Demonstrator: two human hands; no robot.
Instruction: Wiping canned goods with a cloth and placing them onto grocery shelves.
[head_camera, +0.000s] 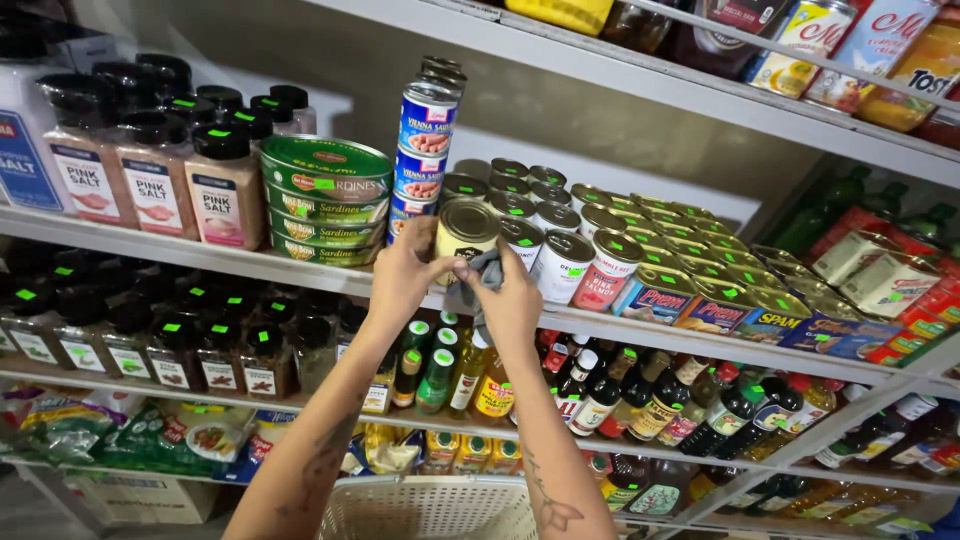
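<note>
My left hand (403, 272) grips a round tin can (466, 233) with a pale label, held tilted at the front edge of a grey metal shelf (200, 250). My right hand (508, 298) presses a small grey cloth (488, 268) against the can's right side. Both forearms reach up from the bottom of the view. Just behind the can stands a stack of three small blue-labelled cans (424, 150). To its right sit rows of round cans (560, 250).
Pink salt jars (150, 180) and oval green sardine tins (325, 200) fill the shelf's left part; flat rectangular meat tins (720, 290) fill the right. Dark spice jars (150, 340) and sauce bottles (640, 400) line the shelf below. A white plastic basket (430, 508) is under my arms.
</note>
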